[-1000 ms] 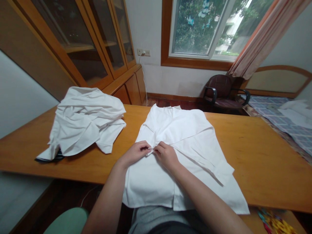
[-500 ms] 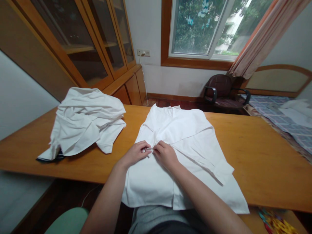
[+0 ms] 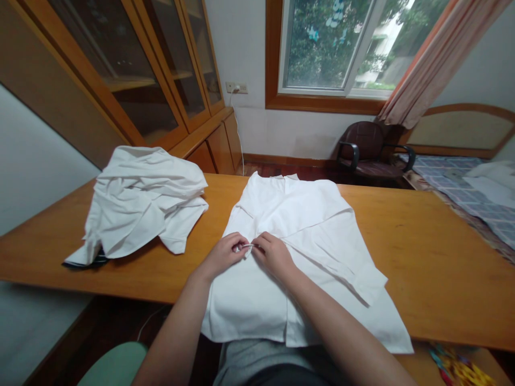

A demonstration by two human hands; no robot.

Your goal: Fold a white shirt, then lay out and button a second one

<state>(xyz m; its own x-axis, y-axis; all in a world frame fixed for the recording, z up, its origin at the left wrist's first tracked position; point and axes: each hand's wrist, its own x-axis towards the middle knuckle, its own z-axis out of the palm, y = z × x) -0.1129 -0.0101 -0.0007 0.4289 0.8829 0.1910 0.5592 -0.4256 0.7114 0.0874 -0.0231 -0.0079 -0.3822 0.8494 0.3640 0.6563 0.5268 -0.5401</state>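
Each grip [image 3: 224,254] [image 3: 275,255] pinches shirt [image 3: 253,300], perhaps cuff [image 3: 248,252]; table [image 3: 426,257] beneath, window [image 3: 322,48] beyond.

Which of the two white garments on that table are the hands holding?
The spread-out shirt directly ahead: the left hand and right hand pinch its fabric. The other garment lies in a rumpled heap to the left, untouched.

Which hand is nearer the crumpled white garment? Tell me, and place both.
Left. The left hand is to the right of the crumpled garment, with table showing between them; the right hand is farther right, beyond the left one. Neither touches that garment.
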